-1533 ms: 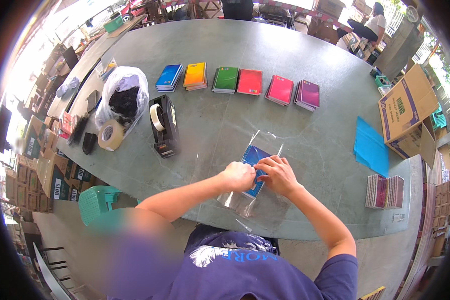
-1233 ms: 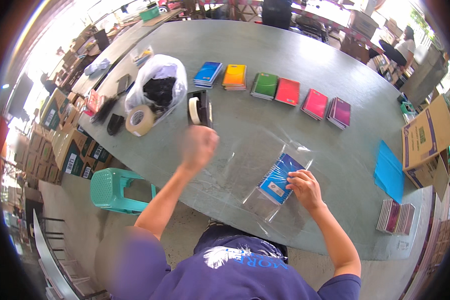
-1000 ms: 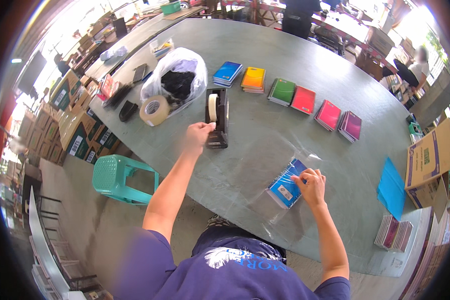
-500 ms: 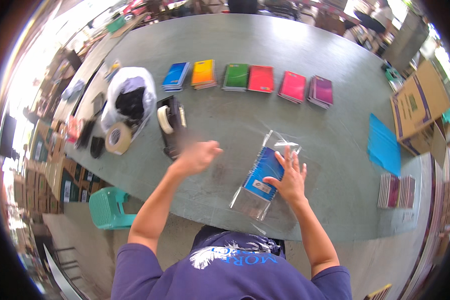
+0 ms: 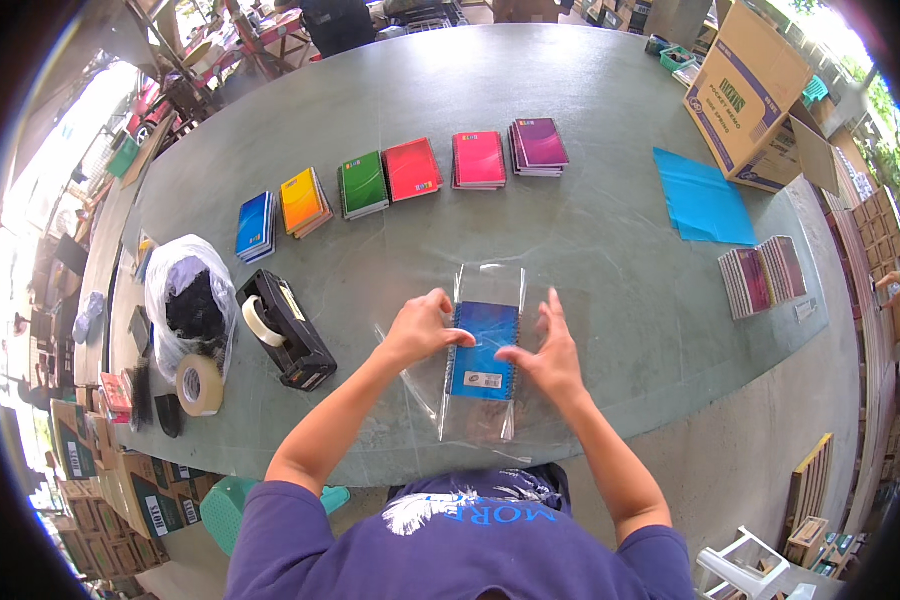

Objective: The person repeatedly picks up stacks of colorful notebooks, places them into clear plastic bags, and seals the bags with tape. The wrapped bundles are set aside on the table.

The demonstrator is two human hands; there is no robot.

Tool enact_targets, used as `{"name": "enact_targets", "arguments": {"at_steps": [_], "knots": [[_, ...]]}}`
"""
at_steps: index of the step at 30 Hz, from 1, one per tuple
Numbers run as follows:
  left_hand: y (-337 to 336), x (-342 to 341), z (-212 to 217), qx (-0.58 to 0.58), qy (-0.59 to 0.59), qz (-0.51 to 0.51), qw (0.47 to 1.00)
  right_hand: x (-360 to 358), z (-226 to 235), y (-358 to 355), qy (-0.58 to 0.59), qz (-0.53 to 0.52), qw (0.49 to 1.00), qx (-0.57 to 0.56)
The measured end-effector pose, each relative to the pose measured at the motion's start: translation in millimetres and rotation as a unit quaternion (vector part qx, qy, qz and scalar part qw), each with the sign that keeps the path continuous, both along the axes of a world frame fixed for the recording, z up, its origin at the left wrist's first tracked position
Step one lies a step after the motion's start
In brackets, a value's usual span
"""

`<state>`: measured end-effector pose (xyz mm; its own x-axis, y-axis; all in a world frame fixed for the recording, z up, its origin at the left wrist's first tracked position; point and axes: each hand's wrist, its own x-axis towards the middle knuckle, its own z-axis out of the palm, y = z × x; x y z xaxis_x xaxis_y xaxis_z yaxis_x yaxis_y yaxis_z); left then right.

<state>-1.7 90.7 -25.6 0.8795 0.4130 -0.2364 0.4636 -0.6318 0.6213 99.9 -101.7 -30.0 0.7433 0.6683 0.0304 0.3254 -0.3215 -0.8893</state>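
Our left hand (image 5: 418, 330) has its fingers curled, tips pinching the left edge of the blue spiral notebook (image 5: 483, 350) through its clear plastic sleeve (image 5: 478, 425). Our right hand (image 5: 550, 357) is half open, thumb and fingertips pressing the notebook's right edge. The notebook lies flat near the table's (image 5: 590, 230) front edge, between both hands. Black tape dispenser (image 5: 285, 328) sits left, tape roll (image 5: 200, 385) beyond it. Row of coloured notebooks (image 5: 410, 170) lies further back, well apart; nothing obstructs.
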Motion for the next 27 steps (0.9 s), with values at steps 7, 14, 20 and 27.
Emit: {"name": "enact_targets", "arguments": {"at_steps": [7,14,20,27], "knots": [[-30.5,-46.1,18.1,-0.278,-0.180,0.110,0.937,-23.1,28.3,-12.7,0.238,-0.047,0.966,0.094],[-23.6,-56.9,5.0,-0.350,-0.251,-0.082,0.899,-43.4,-0.3,-3.6,0.131,0.103,0.969,0.184],[-31.8,-46.7,-5.5,-0.373,-0.244,-0.033,0.894,-63.2,-16.8,14.5,0.160,0.038,0.952,0.259],[-35.1,-85.8,-5.1,0.043,-0.422,0.042,0.905,-79.9,-32.8,-31.7,-0.198,-0.104,0.953,0.203]]}}
